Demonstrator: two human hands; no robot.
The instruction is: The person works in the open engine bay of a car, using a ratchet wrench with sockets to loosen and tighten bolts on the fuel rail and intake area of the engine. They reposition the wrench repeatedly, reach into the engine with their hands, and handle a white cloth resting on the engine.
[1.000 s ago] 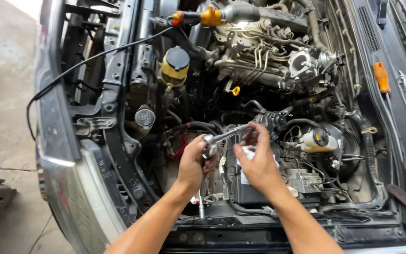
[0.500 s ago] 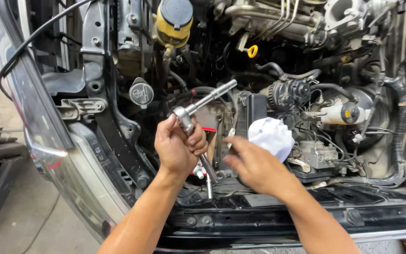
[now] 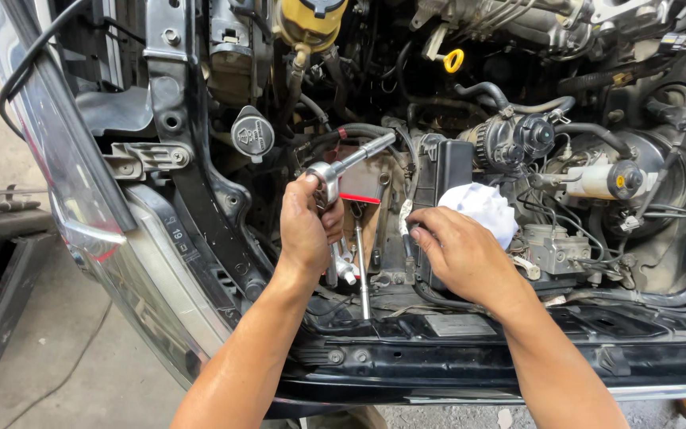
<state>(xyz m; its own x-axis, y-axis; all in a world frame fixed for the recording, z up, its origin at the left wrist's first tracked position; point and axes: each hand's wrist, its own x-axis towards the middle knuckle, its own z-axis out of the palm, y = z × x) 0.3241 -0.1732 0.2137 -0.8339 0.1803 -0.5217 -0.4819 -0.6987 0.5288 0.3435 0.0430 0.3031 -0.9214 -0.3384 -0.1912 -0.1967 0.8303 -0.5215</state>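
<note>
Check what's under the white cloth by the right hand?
The crumpled white cloth sits on a black boxy part; the right hand rests below it. Whatever lies directly beneath the cloth is covered.

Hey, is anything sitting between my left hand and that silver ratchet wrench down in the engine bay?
No. The left hand is already wrapped around the head end of the silver ratchet wrench, with nothing visible between them. The right hand rests apart, beside the white rag and black box.
</note>
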